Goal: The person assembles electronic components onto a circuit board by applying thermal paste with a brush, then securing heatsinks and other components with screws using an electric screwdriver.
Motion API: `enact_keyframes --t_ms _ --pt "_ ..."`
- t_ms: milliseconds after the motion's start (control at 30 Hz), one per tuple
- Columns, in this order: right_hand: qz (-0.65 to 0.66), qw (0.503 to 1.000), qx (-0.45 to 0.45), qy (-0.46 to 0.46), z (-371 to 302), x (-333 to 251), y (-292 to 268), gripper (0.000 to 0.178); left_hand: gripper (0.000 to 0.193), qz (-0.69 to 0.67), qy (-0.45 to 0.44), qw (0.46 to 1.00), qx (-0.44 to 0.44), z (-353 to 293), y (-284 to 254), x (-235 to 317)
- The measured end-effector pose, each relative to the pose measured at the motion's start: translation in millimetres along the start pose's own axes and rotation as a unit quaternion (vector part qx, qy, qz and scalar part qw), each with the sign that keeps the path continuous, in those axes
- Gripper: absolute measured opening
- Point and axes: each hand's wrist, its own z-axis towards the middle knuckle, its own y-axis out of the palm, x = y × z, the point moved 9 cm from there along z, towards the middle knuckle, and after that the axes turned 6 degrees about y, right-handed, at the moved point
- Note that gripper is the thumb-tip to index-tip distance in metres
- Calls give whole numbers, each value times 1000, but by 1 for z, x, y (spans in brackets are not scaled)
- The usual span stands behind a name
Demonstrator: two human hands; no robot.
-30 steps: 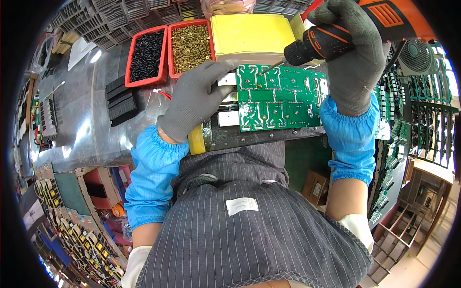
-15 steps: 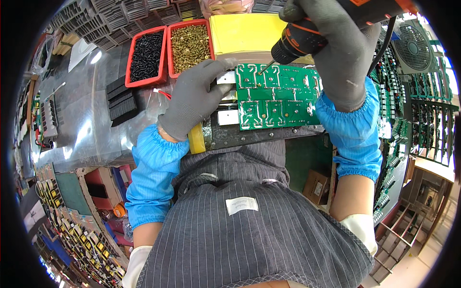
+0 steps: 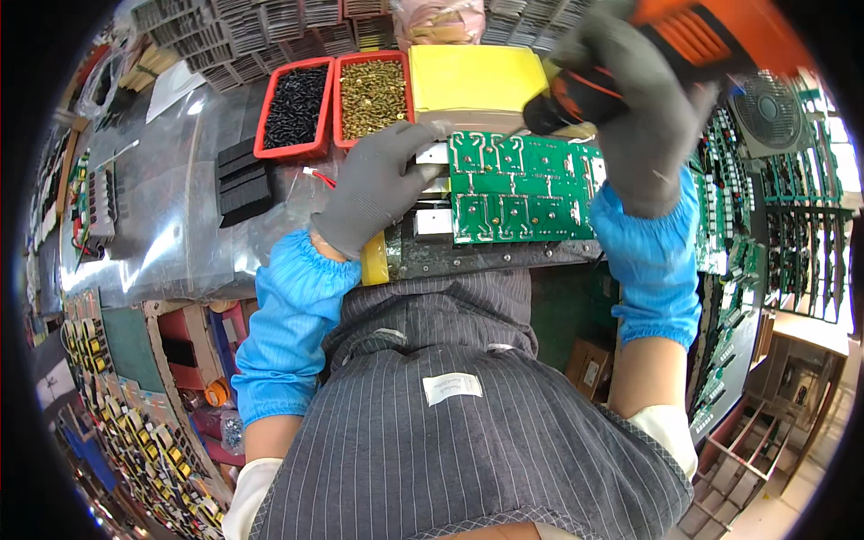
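Note:
A green circuit board (image 3: pixel 531 209) lies near the bench's front edge, with metal-coloured solder tracks and several brass screw heads facing up. White blocks (image 3: pixel 433 221) stick out past its left end. My left hand (image 3: pixel 378 184), in a grey glove, grips that end, thumb and forefinger closed around the block part. My right hand (image 3: pixel 643 126), also gloved, is wrapped round an orange and black power screwdriver (image 3: pixel 693 40). Its black chuck (image 3: pixel 545 115) hangs over the board's far edge, and the thin bit slants down toward the upper left screws. Motion blurs this tool; whether the bit touches a screw, I cannot tell.
Beyond my left hand stand two red bins, one of black screws (image 3: pixel 295 106), one of brass screws (image 3: pixel 373 97). A yellow sheet stack (image 3: pixel 475 79) lies behind the board. Black blocks (image 3: pixel 243 183) sit at left. More circuit boards (image 3: pixel 729 261) and a fan (image 3: pixel 767 110) are at right.
My right hand and the screwdriver have tilted, the tool's body swinging lower into view. The whole scene has shifted slightly down. My left hand keeps its hold on the board's left end.

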Motion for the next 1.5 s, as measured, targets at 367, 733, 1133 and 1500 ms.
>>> enact_keyframes --t_ms 367,733,1133,1500 --pt "141 984 55 -97 -35 -20 -2 40 29 -9 20 1000 19 -6 -11 35" --pt "132 979 83 -131 -42 -35 -11 62 33 64 57 995 46 -1 16 49" --pt "172 975 79 -116 -49 -42 -10 68 21 -39 16 998 53 -2 17 42" --pt "155 972 116 -130 -41 -36 -19 15 28 -54 -13 998 36 -7 15 44"
